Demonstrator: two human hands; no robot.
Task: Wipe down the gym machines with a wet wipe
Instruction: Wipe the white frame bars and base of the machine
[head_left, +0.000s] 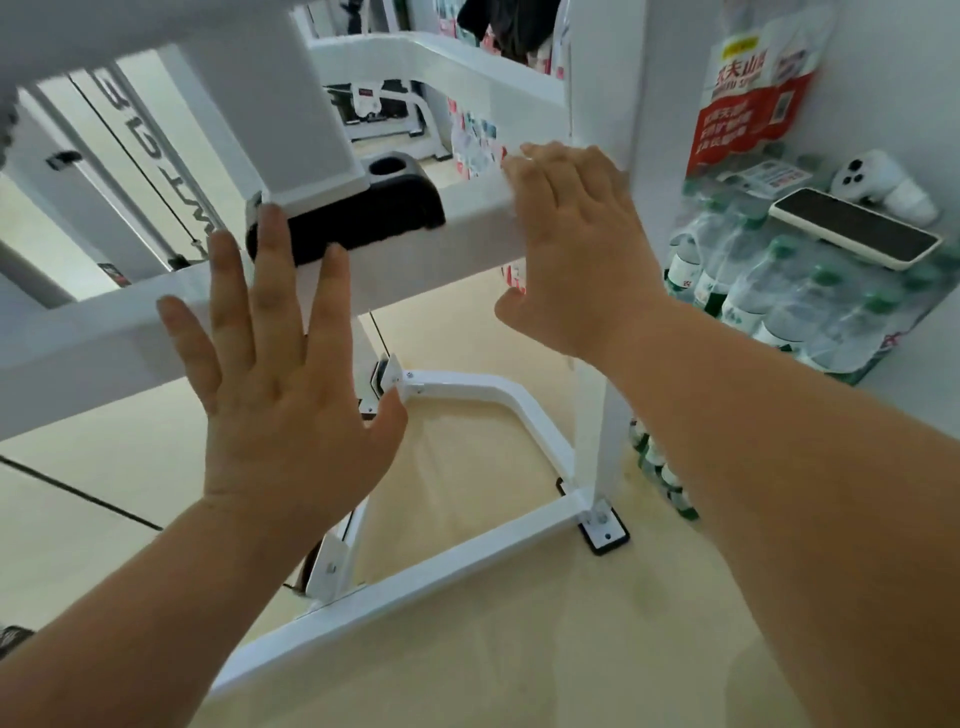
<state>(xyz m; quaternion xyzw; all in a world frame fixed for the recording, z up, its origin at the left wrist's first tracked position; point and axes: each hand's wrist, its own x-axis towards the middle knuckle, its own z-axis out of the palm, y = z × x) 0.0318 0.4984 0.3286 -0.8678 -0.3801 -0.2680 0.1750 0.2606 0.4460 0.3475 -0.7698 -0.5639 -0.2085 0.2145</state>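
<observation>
The white square-section metal crossbar (457, 234) of the gym machine runs across the middle of the view, from low on the left to higher on the right. I cannot see the wet wipe with certainty (a pale edge shows at the tips of the right fingers, so it is perhaps under that palm).

The right hand (576, 249) lies flat on the bar with straight fingers close together, grasping nothing. The left hand (280, 374) is also released, its fingers spread wide over the front face of the bar, just below a black plastic bracket with a round hole (363, 213) that sits on the bar.

To the right, near the white upright, a phone in a white case (852, 228) rests on a wrapped pack of green-capped water bottles (779, 291).

In my judgement, a flat palm holds a wipe weakly, so it may slip out or catch on the bracket's edge. A long stroke to the right could also knock the phone down.
</observation>
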